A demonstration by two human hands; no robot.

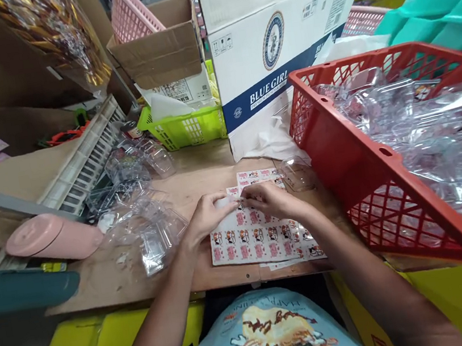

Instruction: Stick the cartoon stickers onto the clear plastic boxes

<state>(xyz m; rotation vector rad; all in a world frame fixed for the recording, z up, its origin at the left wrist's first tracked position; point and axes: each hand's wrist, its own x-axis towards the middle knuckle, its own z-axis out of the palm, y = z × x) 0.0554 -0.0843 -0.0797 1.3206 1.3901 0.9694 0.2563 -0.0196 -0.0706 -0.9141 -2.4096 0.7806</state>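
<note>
A sticker sheet (261, 240) with rows of small pink and white cartoon stickers lies on the brown worktop (196, 172) in front of me. My left hand (209, 215) rests on the sheet's upper left, fingers curled and pinching at a sticker near the top edge. My right hand (266, 198) meets it there, fingertips pinched on the same spot. A second sheet (257, 176) pokes out just beyond my hands. A clear plastic shell (297, 174) sits to the right of my right hand. More clear shells (145, 208) lie heaped to the left.
A red crate (356, 178) full of clear plastic shells stands at the right, tilted toward me. A large white "Blue Girl" carton (273, 46) is behind the sheets. A green basket (186, 129), a white slatted tray (83, 159) and a pink roll (53, 237) sit at the left.
</note>
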